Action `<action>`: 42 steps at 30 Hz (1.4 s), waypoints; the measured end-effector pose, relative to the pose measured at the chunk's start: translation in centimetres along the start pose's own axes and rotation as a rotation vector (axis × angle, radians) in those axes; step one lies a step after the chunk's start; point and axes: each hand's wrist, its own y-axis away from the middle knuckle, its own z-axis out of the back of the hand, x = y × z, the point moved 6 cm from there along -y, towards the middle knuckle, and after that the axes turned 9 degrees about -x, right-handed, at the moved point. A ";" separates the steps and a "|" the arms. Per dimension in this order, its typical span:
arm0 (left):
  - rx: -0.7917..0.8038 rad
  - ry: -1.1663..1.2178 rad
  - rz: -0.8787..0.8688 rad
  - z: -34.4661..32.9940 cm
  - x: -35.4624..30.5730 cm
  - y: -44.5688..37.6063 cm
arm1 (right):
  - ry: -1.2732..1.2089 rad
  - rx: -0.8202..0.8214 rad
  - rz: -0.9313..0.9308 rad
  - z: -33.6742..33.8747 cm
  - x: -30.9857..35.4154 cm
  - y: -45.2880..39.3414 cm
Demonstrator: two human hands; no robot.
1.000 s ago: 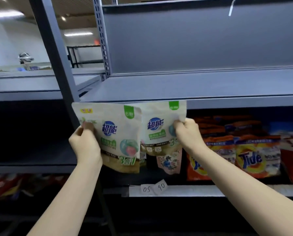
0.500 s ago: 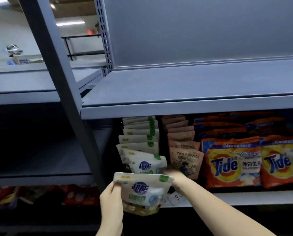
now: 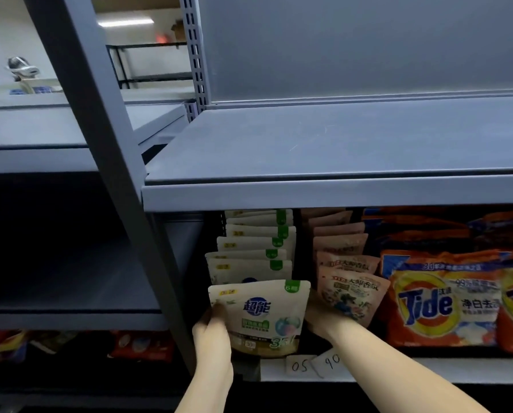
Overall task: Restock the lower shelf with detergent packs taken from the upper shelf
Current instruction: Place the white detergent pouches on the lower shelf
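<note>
Both packs now down off the upper shelf (image 3: 338, 138). Front pack (image 3: 259, 315) stands at the head of the lower-shelf (image 3: 398, 369) row, left hand (image 3: 212, 335) pinching its edge; right hand (image 3: 319, 318) behind it, grip hidden. Nearly placed.

Front pack (image 3: 261, 317) upright at the near edge of the lower shelf (image 3: 398, 371), ahead of a row of packs (image 3: 255, 248) running back. Left hand (image 3: 212, 335) on its left edge, right hand (image 3: 319, 318) at its right edge, partly hidden behind it. Pouches (image 3: 347, 281) in a row just right. Tide bags (image 3: 440, 299) further right. Labels (image 3: 312, 365) on the shelf lip below. Upper shelf (image 3: 338, 144) overhead. Post (image 3: 106, 144) to the left.
</note>
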 end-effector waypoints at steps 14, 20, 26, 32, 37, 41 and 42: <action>-0.012 -0.124 -0.043 -2.1 1.4 -2.9 | 0.161 -0.195 0.143 0.4 -1.7 1.1; 0.096 -0.353 -0.082 -1.9 3.7 -2.5 | 0.284 -0.059 0.123 -0.2 -3.0 0.9; 0.185 -0.378 -0.149 -3.1 4.7 -3.0 | 0.279 -0.135 0.163 0.5 -2.7 -0.2; 0.191 -0.347 -0.164 -2.8 4.6 -4.1 | 0.258 -0.185 0.177 0.4 -2.9 -1.1; 0.110 -0.459 -0.212 -2.1 4.4 -4.5 | 0.291 -0.188 0.166 -0.6 -3.3 -0.7; 0.083 -0.569 -0.219 -2.0 4.2 -4.2 | 0.282 -0.166 0.176 -0.4 -3.5 -0.2; 0.084 -0.581 -0.217 -1.9 4.1 -4.1 | 0.299 -0.167 0.184 -0.1 -3.5 0.0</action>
